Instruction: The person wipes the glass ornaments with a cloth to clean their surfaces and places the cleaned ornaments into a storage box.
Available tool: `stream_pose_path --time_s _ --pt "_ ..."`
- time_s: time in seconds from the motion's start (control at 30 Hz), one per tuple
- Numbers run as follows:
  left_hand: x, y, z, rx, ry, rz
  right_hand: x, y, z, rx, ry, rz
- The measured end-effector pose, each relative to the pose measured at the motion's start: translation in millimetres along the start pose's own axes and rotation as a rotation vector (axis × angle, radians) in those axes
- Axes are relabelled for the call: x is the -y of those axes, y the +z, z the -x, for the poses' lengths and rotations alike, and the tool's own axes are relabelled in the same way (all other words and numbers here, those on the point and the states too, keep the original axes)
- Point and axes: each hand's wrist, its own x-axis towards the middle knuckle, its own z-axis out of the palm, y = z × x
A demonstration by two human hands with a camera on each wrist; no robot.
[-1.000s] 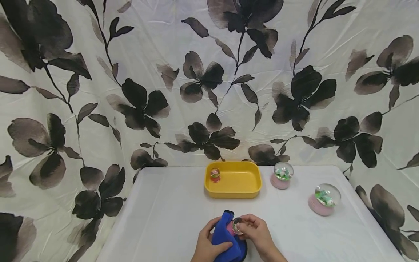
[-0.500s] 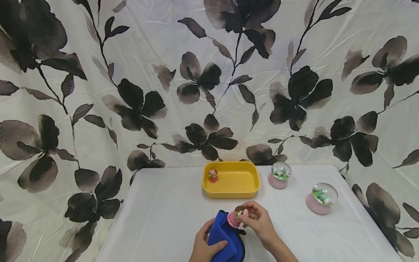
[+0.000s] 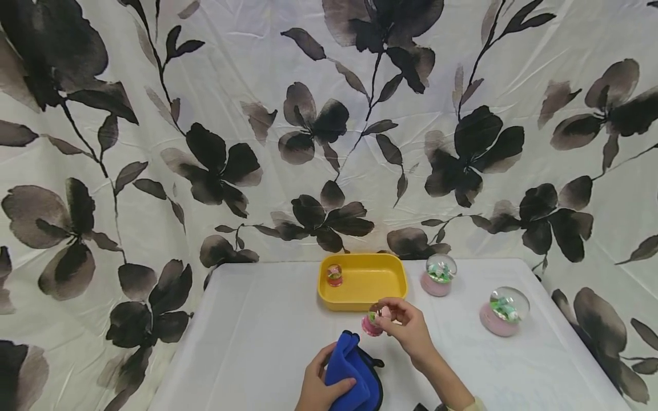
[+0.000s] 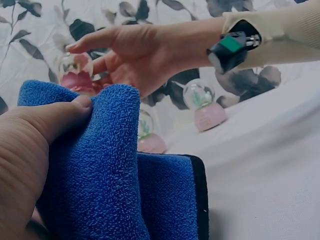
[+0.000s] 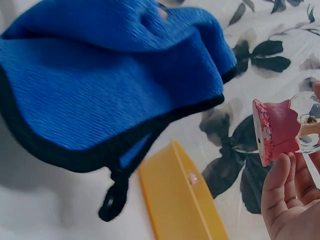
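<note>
My left hand (image 3: 321, 381) grips a folded blue cloth (image 3: 352, 374) with black edging, its thumb pressed over the folds in the left wrist view. Up and to the right, my right hand (image 3: 409, 330) pinches a small snow globe (image 3: 371, 324) by its clear dome, apart from the cloth. The globe has a scalloped pink base (image 5: 280, 127), tilted sideways in the right wrist view. Just beyond this hand lies a yellow tray (image 3: 370, 288). A smaller snow globe (image 3: 334, 275) with a red base stands in the tray's left part.
Two larger snow globes with pink bases are on the white table (image 3: 247, 331): one (image 3: 437, 284) beside the tray's right end, the other (image 3: 500, 322) farther right and nearer. A floral curtain (image 3: 319, 114) hangs behind the table. A black loop (image 5: 112, 200) dangles from the cloth's edge.
The small snow globe has come away from the blue cloth. My right hand has carried it up toward the yellow tray. My left hand stays low with the cloth.
</note>
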Motion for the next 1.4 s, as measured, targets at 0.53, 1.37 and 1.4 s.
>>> stream_pose_path --time_s 0.53,1.37,1.4 --pt "-4.6 -2.9 -1.5 0.014 0.016 -0.017 9.6 5.3 -47.6 -0.026 0.032 0.074" --pt "-3.7 -14.2 -0.5 0.078 0.009 -0.074 -10.8 41.3 -99.6 -0.04 0.082 0.125" --pt "-3.8 -15.5 0.8 0.084 0.009 -0.071 -12.2 43.8 -100.4 -0.038 0.088 0.128"
